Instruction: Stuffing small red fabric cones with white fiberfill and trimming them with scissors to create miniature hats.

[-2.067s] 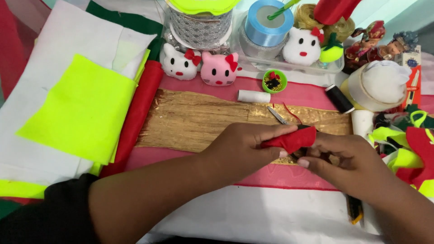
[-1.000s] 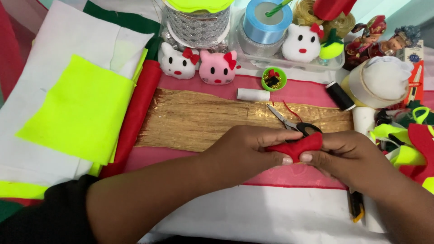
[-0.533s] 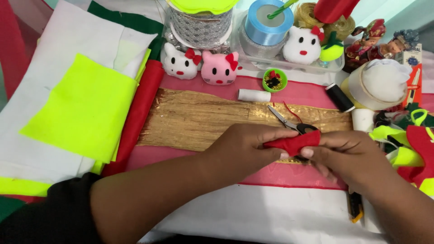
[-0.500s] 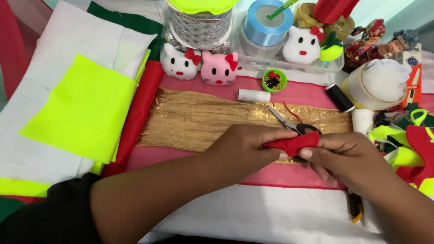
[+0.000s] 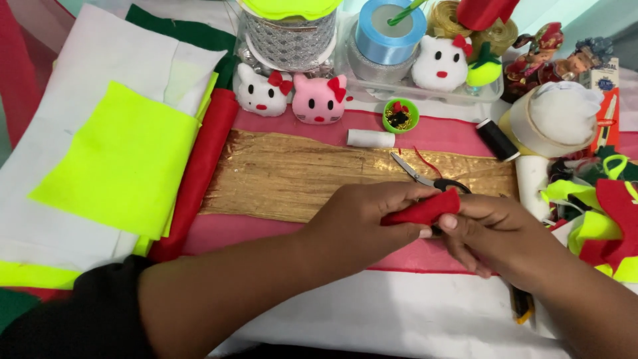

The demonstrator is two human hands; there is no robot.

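Both of my hands pinch a small piece of red felt [image 5: 425,209] above the gold fabric strip [image 5: 292,176]. My left hand [image 5: 362,223] grips its left end with thumb and fingers. My right hand [image 5: 495,233] holds its right end. Just behind the felt lie scissors [image 5: 425,178] with black handles, partly hidden by my fingers, and a loose red thread [image 5: 425,159].
A neon yellow felt sheet [image 5: 123,159] lies left on white cloth, beside a red roll [image 5: 199,176]. White [image 5: 371,138] and black [image 5: 497,139] thread spools, a green bead cup [image 5: 400,115], two cat-shaped cushions [image 5: 292,96], ribbon rolls [image 5: 389,30] and felt scraps [image 5: 605,219] ring the work area.
The red felt piece has shifted slightly between my fingers as both hands work it; the hands stay in the same place.
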